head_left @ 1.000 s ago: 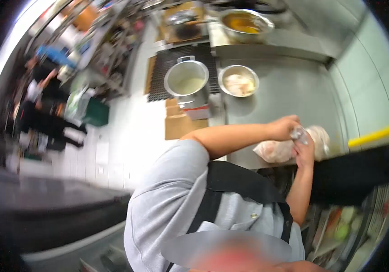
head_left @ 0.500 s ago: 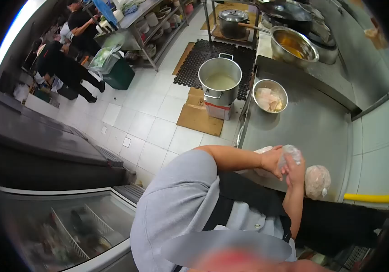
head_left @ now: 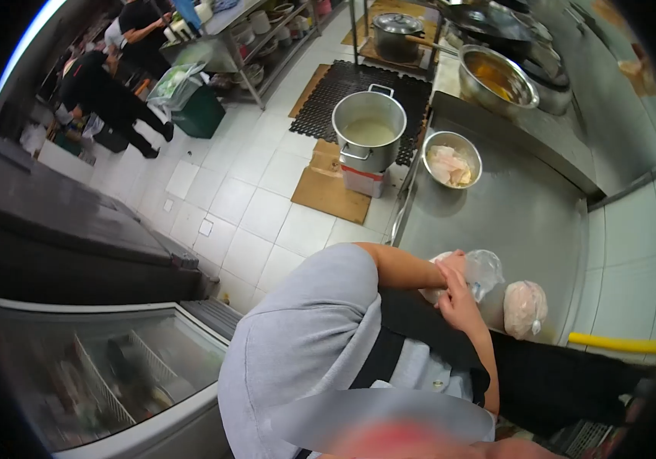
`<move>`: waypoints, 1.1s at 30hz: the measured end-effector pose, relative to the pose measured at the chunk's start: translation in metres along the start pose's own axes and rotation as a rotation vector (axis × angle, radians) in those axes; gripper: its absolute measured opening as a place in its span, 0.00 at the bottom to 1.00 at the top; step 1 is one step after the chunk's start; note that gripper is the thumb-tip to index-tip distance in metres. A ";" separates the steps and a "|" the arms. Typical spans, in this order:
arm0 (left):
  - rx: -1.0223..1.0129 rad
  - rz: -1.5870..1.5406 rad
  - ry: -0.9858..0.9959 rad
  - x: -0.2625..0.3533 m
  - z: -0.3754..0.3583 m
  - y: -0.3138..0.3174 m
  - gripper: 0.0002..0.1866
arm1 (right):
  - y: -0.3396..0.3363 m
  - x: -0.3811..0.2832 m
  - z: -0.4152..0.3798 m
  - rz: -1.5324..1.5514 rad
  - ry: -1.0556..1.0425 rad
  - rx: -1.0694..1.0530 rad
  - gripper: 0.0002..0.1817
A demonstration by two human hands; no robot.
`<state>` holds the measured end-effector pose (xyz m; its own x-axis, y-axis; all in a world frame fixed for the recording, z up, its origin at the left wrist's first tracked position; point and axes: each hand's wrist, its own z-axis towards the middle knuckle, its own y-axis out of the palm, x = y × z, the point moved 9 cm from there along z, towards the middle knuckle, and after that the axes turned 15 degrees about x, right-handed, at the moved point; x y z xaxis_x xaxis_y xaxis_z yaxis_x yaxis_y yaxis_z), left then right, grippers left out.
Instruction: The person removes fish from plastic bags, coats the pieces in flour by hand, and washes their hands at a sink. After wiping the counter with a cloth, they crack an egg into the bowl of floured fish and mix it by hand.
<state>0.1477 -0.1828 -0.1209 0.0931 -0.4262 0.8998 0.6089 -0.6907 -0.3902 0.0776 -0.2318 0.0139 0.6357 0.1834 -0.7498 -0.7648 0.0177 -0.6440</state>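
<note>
My left hand is over the metal counter, its fingers closed at the edge of a clear plastic bag that bulges out to its right. Crossing in from below, my right hand touches the left wrist with its fingers apart. Under and behind the hands lies a pale package, partly hidden. To the right, a knotted clear bag of pale pinkish food rests on the counter. Farther up stands a steel bowl with pale pieces in it.
A large pot stands on a box left of the counter. Beyond it are a lidded pot and a basin of amber liquid. A glass-topped freezer is at lower left. Two people in dark clothes stand at upper left.
The clear plastic bag has spread out to the right of my left hand. My right hand has moved left and down, away from the bag and onto the left wrist.
</note>
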 end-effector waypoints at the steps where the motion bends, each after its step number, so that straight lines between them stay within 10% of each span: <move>1: 0.004 0.060 0.013 -0.001 0.001 0.002 0.21 | -0.004 0.007 -0.002 -0.183 0.001 0.034 0.35; 5: 0.060 0.372 0.105 0.004 -0.005 -0.006 0.19 | -0.022 0.064 -0.017 -0.563 0.219 0.051 0.37; 11: -0.196 0.181 0.440 0.016 0.004 -0.008 0.15 | -0.051 0.117 -0.044 -1.008 0.141 0.169 0.04; 14: -0.199 0.458 0.555 0.060 0.015 -0.030 0.11 | -0.065 0.095 -0.065 -0.942 0.215 0.286 0.05; 18: -0.356 0.609 0.311 0.055 0.037 -0.016 0.08 | -0.044 0.104 -0.096 -0.628 0.384 0.342 0.12; 20: -0.479 0.780 0.062 0.049 0.040 -0.005 0.08 | 0.008 0.120 -0.108 0.352 0.997 0.182 0.16; 26: -0.734 0.895 0.018 0.025 0.033 0.055 0.09 | 0.059 0.114 -0.021 1.207 0.987 1.040 0.16; 33: -0.398 1.022 0.215 0.081 0.003 -0.001 0.06 | 0.031 0.103 -0.036 0.170 0.479 0.287 0.10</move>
<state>0.1571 -0.2151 -0.0477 0.2438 -0.9663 0.0827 0.0248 -0.0790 -0.9966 0.1227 -0.2479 -0.0889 0.4269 -0.2572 -0.8669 -0.8156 0.3045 -0.4920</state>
